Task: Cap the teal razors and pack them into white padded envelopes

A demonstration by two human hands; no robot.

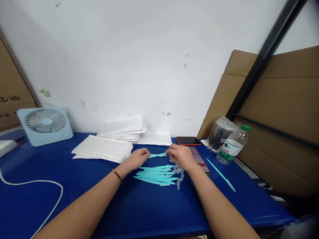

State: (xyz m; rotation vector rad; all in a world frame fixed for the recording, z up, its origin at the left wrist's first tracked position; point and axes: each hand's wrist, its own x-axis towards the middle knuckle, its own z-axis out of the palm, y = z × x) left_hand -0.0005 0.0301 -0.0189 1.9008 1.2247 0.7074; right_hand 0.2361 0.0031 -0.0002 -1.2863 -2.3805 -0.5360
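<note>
A turquoise eyebrow razor (157, 155) is held level between my two hands. My left hand (138, 158), with a ring and a bracelet, is closed on its handle end. The fingertips of my right hand (179, 154) pinch the other end; whether a cap sits there is hidden by the fingers. Just below lies a row of several matching eyebrow razors (156, 176), side by side on the blue table (149, 205). Small translucent caps (178, 183) are scattered at their right ends, partly under my right hand.
White packets (102, 148) are stacked at the back, left of an orange-edged phone (188, 141). Another phone (200, 161) lies behind my right wrist. On the right are a single razor (221, 175), a water bottle (233, 146) and a bagged dark item (220, 132). A fan (46, 126) and white cable (50, 182) occupy the left.
</note>
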